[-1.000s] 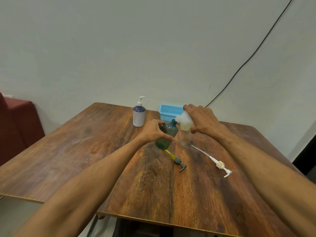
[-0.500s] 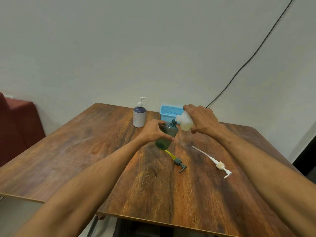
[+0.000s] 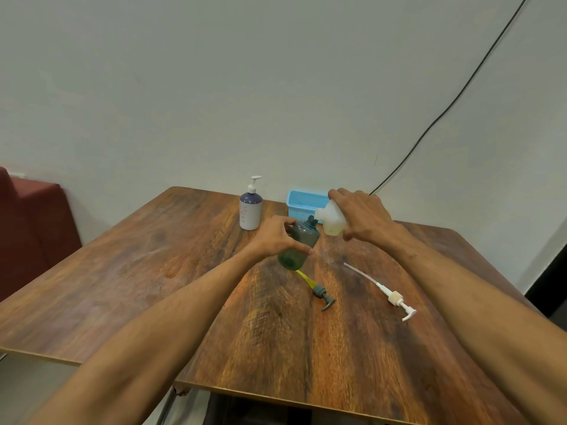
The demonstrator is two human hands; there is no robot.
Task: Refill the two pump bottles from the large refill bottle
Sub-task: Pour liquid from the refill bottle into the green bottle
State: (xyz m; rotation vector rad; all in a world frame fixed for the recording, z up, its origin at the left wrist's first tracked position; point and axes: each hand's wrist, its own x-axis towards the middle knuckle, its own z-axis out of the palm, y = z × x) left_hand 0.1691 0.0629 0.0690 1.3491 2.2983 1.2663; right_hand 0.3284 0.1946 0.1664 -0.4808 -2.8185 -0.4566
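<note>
Now, with the left hand (image 3: 274,240) curled round the green bottle (image 3: 300,248), tilted above the table (image 3: 184,271), and the right hand (image 3: 365,219) clamped on the refill bottle (image 3: 332,221) at its 2 o'clock, set spout on neck and tip slowly, lest it spill.

A blue basket (image 3: 306,201) sits at the wooden table's (image 3: 147,271) far edge

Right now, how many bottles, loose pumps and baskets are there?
Bottles: 3: green bottle, white refill bottle, purple pump bottle
Loose pumps: 2: grey pump, white pump
Baskets: 1: blue basket
Total: 6
</note>
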